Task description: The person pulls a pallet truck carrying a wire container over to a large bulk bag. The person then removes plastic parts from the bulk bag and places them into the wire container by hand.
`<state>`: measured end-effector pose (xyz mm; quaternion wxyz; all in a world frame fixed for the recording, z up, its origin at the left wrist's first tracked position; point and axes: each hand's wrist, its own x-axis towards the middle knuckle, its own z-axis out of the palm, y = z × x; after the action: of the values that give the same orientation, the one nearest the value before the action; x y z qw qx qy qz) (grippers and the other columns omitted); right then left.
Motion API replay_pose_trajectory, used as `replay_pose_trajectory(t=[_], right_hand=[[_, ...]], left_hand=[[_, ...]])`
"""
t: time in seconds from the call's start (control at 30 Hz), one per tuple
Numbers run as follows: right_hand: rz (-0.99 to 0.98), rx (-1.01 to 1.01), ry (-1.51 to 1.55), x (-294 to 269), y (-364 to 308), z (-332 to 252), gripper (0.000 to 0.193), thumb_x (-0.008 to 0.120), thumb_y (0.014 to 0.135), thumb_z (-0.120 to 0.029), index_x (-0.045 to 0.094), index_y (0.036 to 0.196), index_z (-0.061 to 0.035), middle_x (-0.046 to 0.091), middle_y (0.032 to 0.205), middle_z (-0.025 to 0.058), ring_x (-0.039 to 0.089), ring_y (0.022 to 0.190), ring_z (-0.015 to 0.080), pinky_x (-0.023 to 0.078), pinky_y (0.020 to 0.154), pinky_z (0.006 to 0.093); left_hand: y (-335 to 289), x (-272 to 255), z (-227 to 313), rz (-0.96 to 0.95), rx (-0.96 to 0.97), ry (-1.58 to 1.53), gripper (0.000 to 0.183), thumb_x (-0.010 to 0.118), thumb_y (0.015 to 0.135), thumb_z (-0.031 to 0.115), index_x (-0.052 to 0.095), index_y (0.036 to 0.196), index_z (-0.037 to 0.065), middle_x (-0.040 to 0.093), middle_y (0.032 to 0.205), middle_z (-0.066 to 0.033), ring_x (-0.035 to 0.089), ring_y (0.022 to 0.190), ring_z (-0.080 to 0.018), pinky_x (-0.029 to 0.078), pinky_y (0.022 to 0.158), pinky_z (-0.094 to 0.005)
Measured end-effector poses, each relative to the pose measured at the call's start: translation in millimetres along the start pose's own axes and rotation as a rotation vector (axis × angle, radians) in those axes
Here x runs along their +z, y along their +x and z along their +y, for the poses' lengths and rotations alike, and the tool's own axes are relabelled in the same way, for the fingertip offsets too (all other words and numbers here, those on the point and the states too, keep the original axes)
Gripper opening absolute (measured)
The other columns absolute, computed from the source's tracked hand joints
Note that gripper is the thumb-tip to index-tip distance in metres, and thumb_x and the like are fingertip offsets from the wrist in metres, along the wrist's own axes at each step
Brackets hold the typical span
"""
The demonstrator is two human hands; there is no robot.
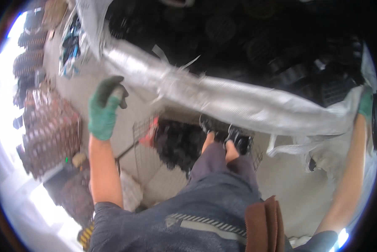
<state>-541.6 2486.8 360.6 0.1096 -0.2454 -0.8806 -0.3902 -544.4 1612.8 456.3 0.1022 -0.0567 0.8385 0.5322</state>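
A large white woven bulk bag (247,103) with a rolled rim stretches across in front of me. Inside it lie many dark, round-looking black pieces (220,29), too dim to name. My left hand (105,107), in a green glove with a dark palm, is raised beside the left part of the rim, apart from it. Its fingers are bent and spread from the thumb, holding nothing. At the far right, my right hand (365,103), also green-gloved, grips the bag's edge; its fingertips are hidden by the fabric.
Below the rim, a wire mesh cage (140,145) holds black pieces (176,145) close to my feet. Stacked brown goods (52,130) stand at left. Another white bag (73,46) with blue and black contents sits at upper left. A loose white strap (291,149) hangs from the rim.
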Motion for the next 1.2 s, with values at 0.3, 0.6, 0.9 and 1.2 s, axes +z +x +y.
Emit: replay_pose_trajectory(t=[0.3, 0.6, 0.9, 1.2], right_hand=[[-0.06, 0.444, 0.657, -48, -19, -47, 0.066, 0.042, 0.099, -0.057, 0.06, 0.138, -0.0068, 0.056, 0.14, 0.0238, 0.052, 0.13, 0.0401, 0.04, 0.11, 0.0449], [-0.108, 0.533, 0.737, -120, -37, -52, 0.055, 0.043, 0.1, -0.05, 0.06, 0.137, -0.0123, 0.055, 0.141, 0.0178, 0.049, 0.132, 0.0364, 0.038, 0.112, 0.0452], [-0.134, 0.615, 0.772, -136, -34, -58, 0.052, 0.046, 0.097, -0.05, 0.06, 0.138, -0.0204, 0.051, 0.147, 0.0102, 0.043, 0.138, 0.0335, 0.033, 0.113, 0.0528], [-0.11, 0.58, 0.807, -131, -32, -67, 0.05, 0.048, 0.098, -0.048, 0.061, 0.135, -0.0178, 0.052, 0.146, 0.0126, 0.045, 0.135, 0.035, 0.037, 0.111, 0.0508]], left_hand=[[241, 267, 100, -0.789, 0.369, 0.73, 0.055, 0.066, 0.095, 0.04, 0.059, 0.136, 0.003, 0.068, 0.122, -0.0158, 0.064, 0.111, -0.0234, 0.053, 0.093, -0.0356], [194, 410, 137, -1.293, -0.045, 0.514, 0.084, 0.062, 0.089, 0.065, 0.052, 0.144, 0.003, 0.064, 0.13, -0.024, 0.061, 0.12, -0.0354, 0.048, 0.103, -0.0463], [134, 398, 137, -1.142, 0.133, 0.609, 0.081, 0.069, 0.086, 0.03, 0.034, 0.151, -0.002, 0.066, 0.124, -0.0232, 0.069, 0.106, -0.0294, 0.056, 0.092, -0.0374], [172, 320, 126, -1.251, 0.043, 0.716, 0.098, 0.058, 0.093, 0.065, 0.024, 0.158, 0.0, 0.044, 0.152, -0.0265, 0.045, 0.141, -0.0369, 0.038, 0.117, -0.045]])
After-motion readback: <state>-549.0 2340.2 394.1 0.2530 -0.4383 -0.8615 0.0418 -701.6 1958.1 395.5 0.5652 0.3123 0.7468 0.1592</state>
